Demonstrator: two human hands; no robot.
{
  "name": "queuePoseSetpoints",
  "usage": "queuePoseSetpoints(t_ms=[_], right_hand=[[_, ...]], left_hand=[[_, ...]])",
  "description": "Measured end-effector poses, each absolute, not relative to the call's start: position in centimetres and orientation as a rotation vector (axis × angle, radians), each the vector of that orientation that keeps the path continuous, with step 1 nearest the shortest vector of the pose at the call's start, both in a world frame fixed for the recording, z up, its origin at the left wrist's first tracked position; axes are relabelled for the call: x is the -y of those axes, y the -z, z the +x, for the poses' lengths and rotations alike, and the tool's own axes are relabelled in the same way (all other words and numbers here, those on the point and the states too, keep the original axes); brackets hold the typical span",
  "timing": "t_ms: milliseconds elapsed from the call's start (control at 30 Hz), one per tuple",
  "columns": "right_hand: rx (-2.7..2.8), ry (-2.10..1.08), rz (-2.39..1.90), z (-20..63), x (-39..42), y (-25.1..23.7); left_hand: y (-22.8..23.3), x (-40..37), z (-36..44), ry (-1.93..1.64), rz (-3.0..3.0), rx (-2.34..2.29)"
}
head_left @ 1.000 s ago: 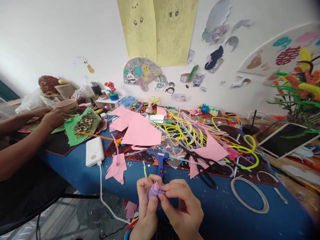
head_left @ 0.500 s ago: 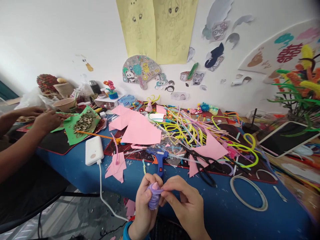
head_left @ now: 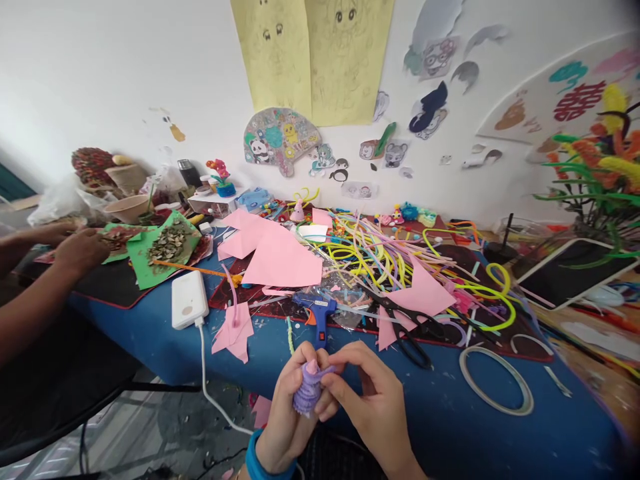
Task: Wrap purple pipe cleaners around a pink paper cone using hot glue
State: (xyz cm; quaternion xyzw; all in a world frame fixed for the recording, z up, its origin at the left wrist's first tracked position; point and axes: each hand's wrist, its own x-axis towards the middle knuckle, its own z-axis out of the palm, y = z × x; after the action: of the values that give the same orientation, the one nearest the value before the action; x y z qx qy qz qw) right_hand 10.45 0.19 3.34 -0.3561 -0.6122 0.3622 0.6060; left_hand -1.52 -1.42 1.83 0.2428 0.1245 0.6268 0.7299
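A small cone with a pink tip, wound in purple pipe cleaner (head_left: 307,395), is gripped between the thumb and fingers of my left hand (head_left: 286,407). My right hand (head_left: 373,393) pinches the loose end of the purple pipe cleaner at the cone's right side, near the tip. Coils cover most of the cone; only the pink point shows above them. Just beyond my hands lies a blue hot glue gun (head_left: 320,313). Black-handled scissors (head_left: 405,330) rest to its right, partly over pink paper (head_left: 423,293).
A white power bank (head_left: 189,300) with a cable sits left. Pink sheets (head_left: 283,257) and a heap of colored pipe cleaners (head_left: 370,247) cover the middle. A tape ring (head_left: 495,380) lies right, near a tablet (head_left: 575,273). Another person's hands (head_left: 80,253) work at far left.
My right fingers have shifted slightly around the cone, and the purple strand now slants up toward them. At far left, the other person's hands have drawn back a little leftward.
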Motion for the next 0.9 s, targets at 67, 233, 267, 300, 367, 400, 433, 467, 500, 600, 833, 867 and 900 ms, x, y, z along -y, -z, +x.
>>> queuePoseSetpoints(t_ms=[67, 233, 267, 300, 367, 400, 433, 467, 500, 600, 833, 867, 900], right_hand=[[1.375, -0.8, -0.858, 10.2, -0.1, -3.1], [1.333, -0.692, -0.875, 9.6, -0.1, -3.0], [1.346, -0.676, -0.873, 9.6, -0.1, -3.0], [1.365, -0.663, -0.87, 9.6, -0.1, -3.1], [1.409, -0.642, -0.866, 9.6, 0.0, -3.2], [1.43, -0.634, -0.862, 9.6, 0.0, -3.2], [1.447, -0.626, -0.858, 9.7, 0.1, -3.3], [1.451, -0.621, -0.854, 9.7, 0.2, -3.3], [1.441, -0.621, -0.852, 9.7, 0.2, -3.3], [1.397, -0.644, -0.846, 9.7, 0.4, -3.3], [1.468, -0.592, -0.916, 9.2, 0.5, -3.0], [1.471, -0.569, -0.922, 9.1, 0.5, -3.1], [1.469, -0.554, -0.926, 9.0, 0.4, -3.1]], left_hand=[[-2.0, 1.5, -1.3, -1.394, 0.486, -0.295], [-2.3, 1.7, -1.0, -1.425, 0.417, -0.481], [-2.3, 1.7, -1.0, -1.437, 0.413, -0.519], [-2.3, 1.7, -1.0, -1.452, 0.412, -0.553], [-2.2, 1.7, -1.0, -1.481, 0.414, -0.608], [-2.1, 1.7, -0.9, -1.491, 0.413, -0.626], [-2.1, 1.7, -0.9, -1.496, 0.409, -0.638], [-2.1, 1.6, -0.9, -1.502, 0.402, -0.646], [-2.0, 1.6, -0.8, -1.508, 0.396, -0.653], [-1.9, 1.5, -0.7, -1.546, 0.4, -0.671], [-1.4, 1.7, -0.5, -1.645, 0.514, -0.741], [-1.3, 1.7, -0.5, -1.663, 0.531, -0.748], [-1.3, 1.6, -0.5, -1.679, 0.547, -0.754]])
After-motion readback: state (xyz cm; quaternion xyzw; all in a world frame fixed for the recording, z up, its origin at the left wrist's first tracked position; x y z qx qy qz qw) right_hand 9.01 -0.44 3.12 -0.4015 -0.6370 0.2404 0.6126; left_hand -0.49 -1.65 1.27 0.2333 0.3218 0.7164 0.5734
